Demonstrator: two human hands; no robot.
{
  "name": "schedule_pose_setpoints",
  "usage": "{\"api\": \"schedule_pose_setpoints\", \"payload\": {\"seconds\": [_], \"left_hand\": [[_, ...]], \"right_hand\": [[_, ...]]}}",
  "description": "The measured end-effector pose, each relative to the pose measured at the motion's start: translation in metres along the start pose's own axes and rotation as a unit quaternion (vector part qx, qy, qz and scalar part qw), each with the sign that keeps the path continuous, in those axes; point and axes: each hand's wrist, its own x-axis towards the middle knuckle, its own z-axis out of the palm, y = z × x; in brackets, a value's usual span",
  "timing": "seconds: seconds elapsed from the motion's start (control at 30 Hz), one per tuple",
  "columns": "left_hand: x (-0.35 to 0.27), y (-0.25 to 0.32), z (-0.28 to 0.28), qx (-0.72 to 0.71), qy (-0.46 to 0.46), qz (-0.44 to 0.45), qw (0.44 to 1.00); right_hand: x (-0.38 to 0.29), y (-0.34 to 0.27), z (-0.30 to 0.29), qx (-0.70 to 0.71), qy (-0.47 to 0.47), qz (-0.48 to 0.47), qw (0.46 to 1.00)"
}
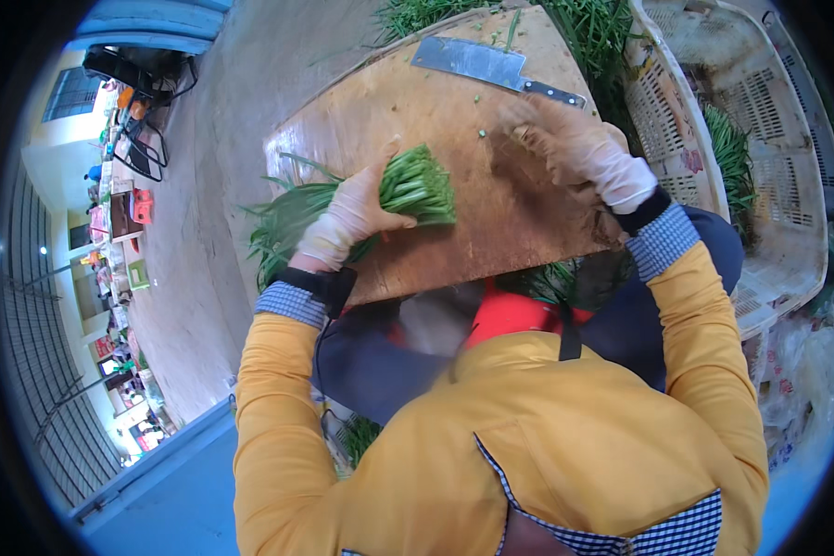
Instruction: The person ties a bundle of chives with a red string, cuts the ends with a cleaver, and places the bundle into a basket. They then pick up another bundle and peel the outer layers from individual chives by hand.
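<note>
My left hand (pixel 361 208), in a thin pale glove, grips a bundle of green stalks (pixel 417 184), perhaps garlic chives. The evenly cut pale ends face right, and the loose leaves (pixel 285 222) trail over the left edge of a worn wooden board (pixel 403 118). Motion blurs my right hand (pixel 570 149), also gloved, above the board's right side. Its fingers look partly curled, and whether anything small is between them cannot be made out. Just beyond it lies a cleaver (pixel 469 62) with a black riveted handle (pixel 552 92), flat on the board with its blade to the left.
Small green scraps (pixel 482 133) dot the board. More greens (pixel 591 42) are heaped behind it. At right stand dirty white plastic crates (pixel 674 139), one with greens (pixel 728 160) inside. Clear plastic bags (pixel 799 375) lie at lower right. Concrete floor (pixel 201 208) stretches left.
</note>
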Motion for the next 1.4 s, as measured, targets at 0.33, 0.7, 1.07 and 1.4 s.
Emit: {"api": "schedule_pose_setpoints", "payload": {"seconds": [0.33,0.7,1.07,1.4], "left_hand": [[-0.082,0.065,-0.040,-0.479,-0.220,-0.002,0.850],[-0.077,0.073,0.013,-0.503,-0.189,0.098,0.838],[-0.070,0.078,0.023,-0.613,-0.214,0.030,0.760],[-0.072,0.076,0.023,-0.628,-0.189,0.010,0.755]], "right_hand": [[-0.038,-0.120,0.005,-0.243,-0.109,-0.316,0.911],[-0.028,-0.108,0.034,0.142,-0.102,0.078,0.981],[-0.016,-0.115,0.039,-0.125,-0.172,-0.063,0.975],[0.007,-0.113,0.009,-0.573,-0.081,-0.091,0.811]]}}
